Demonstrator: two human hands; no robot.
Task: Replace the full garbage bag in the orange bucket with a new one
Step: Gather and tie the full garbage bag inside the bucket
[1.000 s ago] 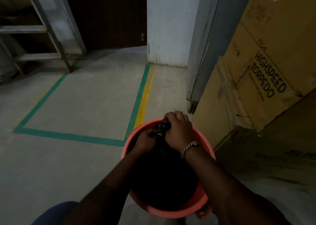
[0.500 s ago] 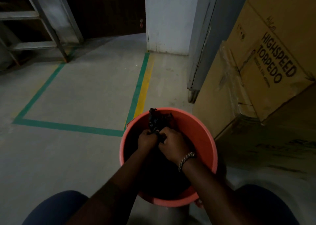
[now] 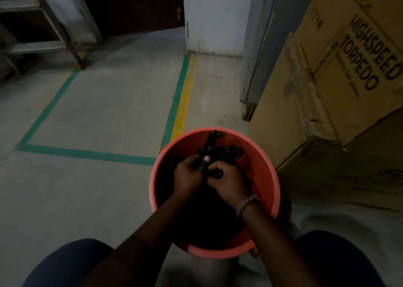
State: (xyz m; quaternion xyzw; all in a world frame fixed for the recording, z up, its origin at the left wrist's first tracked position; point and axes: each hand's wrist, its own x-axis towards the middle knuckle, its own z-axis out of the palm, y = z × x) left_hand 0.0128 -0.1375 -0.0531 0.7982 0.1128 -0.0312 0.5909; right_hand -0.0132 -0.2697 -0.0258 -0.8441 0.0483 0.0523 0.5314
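Black garbage bag point(image 3: 218, 149) neck clamped in left hand point(image 3: 187, 175) and right hand point(image 3: 229, 182) inside orange bucket point(image 3: 263, 171); could tear just beyond grip if yanked.

Orange bucket point(image 3: 265, 173) upright on the floor, black garbage bag point(image 3: 220, 150) inside, its neck bunched, seemingly knotted

garbage bag point(image 3: 226, 150): body lost in dark inside orange bucket point(image 3: 262, 166) | cardboard box point(image 3: 331, 53): cut off right, small print blurred
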